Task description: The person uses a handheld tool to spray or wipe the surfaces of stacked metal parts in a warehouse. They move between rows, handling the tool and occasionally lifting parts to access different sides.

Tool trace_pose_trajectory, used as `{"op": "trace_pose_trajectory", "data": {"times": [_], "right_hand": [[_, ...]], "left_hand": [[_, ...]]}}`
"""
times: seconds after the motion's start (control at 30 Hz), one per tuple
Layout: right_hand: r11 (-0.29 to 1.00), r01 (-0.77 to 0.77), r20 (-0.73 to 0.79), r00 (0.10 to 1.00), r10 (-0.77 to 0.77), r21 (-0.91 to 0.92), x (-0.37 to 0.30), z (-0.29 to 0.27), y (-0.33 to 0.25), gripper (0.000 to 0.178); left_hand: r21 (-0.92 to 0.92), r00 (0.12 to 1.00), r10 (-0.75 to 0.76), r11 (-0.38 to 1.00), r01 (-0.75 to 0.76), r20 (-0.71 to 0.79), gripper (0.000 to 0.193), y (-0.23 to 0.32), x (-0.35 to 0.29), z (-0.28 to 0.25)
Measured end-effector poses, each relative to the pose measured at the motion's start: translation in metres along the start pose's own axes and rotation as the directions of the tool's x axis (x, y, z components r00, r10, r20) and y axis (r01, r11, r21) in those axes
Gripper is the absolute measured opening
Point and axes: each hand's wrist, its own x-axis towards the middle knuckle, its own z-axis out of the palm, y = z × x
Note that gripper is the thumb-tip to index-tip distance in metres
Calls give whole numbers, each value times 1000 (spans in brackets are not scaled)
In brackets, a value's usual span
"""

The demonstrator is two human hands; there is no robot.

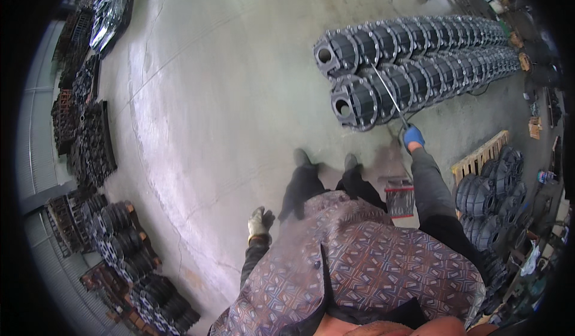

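Note:
My right hand [413, 137], in a blue glove, is closed round the near end of a long thin metal rod [389, 90]. The rod slants away to the left, across the nearer of two long rows of dark grey ribbed metal housings, and its far tip is by the gap between the rows. Both the near row [383, 96] and the far row [365, 45] lie on the floor, with round openings at their left ends. My left hand [260, 222], in a whitish work glove, hangs low at my left side. Its fingers look loosely apart, holding nothing.
Near my feet, a small red-edged rack or box [399, 198] stands on the floor. To the right, a wooden pallet [479, 154] borders more dark housings [491, 195]. Stacked dark castings [117, 234] line the left wall, with a plastic-wrapped bundle [111, 15] farther off.

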Motion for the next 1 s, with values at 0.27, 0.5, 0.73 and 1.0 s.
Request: {"op": "trace_pose_trajectory", "data": {"times": [0.27, 0.5, 0.73, 1.0], "right_hand": [[920, -389, -632, 724, 276, -44, 0, -172, 40, 36], [957, 145, -870, 467, 160, 253, 41, -229, -51, 32], [588, 250, -573, 678, 461, 769, 172, -83, -203, 34], [844, 65, -654, 665, 361, 532, 310, -38, -336, 44]], "left_hand": [[206, 999, -16, 979, 7, 42, 56, 158, 89, 1], [248, 974, 126, 954, -171, 186, 60, 309, 167, 108], [283, 991, -6, 958, -33, 136, 46, 417, 248, 207], [222, 999, -51, 974, 48, 7, 48, 516, 248, 249]]}}
